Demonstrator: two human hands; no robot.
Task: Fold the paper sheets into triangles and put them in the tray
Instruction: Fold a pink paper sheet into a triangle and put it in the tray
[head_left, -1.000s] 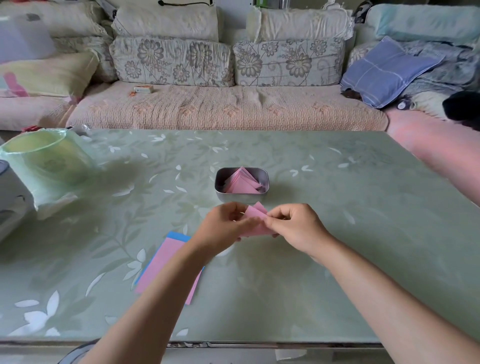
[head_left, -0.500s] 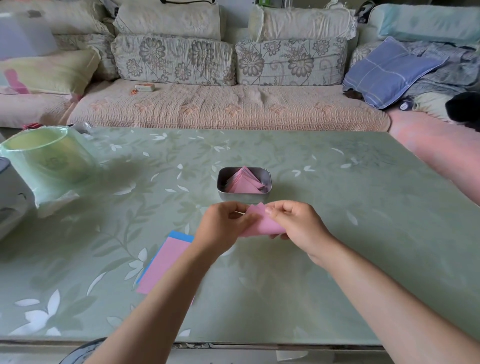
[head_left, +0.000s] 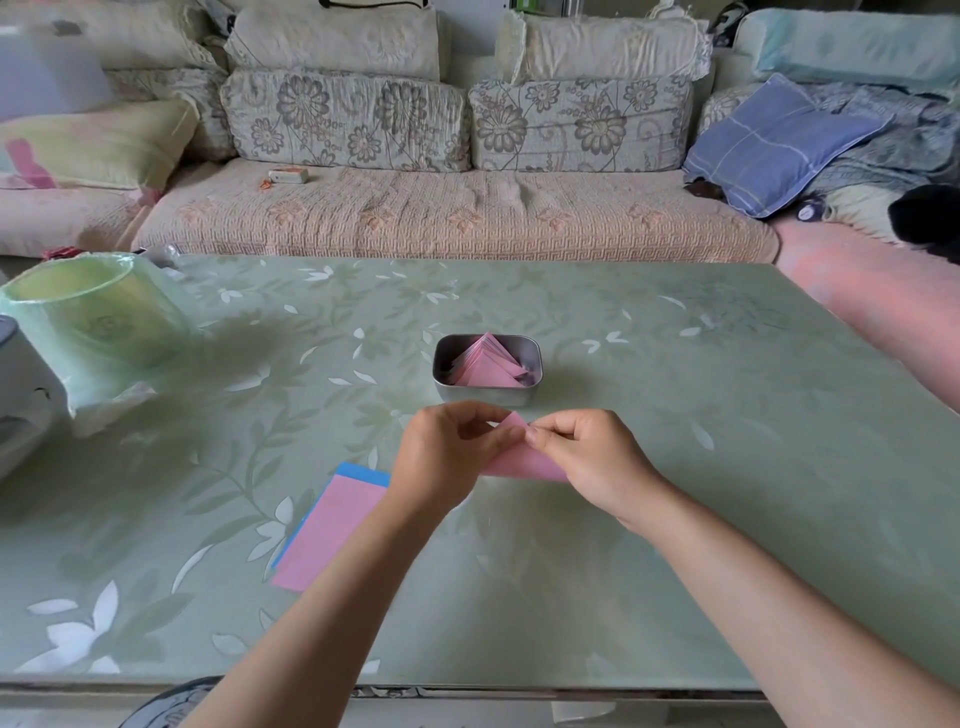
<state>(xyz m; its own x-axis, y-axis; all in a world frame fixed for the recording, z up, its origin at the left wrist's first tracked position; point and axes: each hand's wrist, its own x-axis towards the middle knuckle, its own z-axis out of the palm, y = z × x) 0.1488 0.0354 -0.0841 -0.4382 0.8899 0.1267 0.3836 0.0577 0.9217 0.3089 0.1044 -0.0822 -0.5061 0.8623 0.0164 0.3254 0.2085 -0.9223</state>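
Note:
A small pink paper sheet (head_left: 519, 460) is held just above the green table, in front of the metal tray (head_left: 441, 364). My left hand (head_left: 441, 457) pinches its left side and my right hand (head_left: 587, 457) pinches its top corner between thumb and fingertips. The sheet is partly folded, and most of it is hidden behind my fingers. Several folded pink triangles (head_left: 485, 366) stand stacked inside the tray. A flat stack of pink sheets (head_left: 332, 530) with a blue one under it lies on the table to the left of my left forearm.
A green plastic-wrapped round container (head_left: 98, 317) and a white appliance (head_left: 21, 384) stand at the table's left edge. A sofa with cushions (head_left: 457, 213) runs behind the table. The table's near edge (head_left: 467, 691) is at the bottom.
Both hands have shifted the pink sheet a little, and my fingertips now meet at its top corner. The tray and the stack of sheets have not moved.

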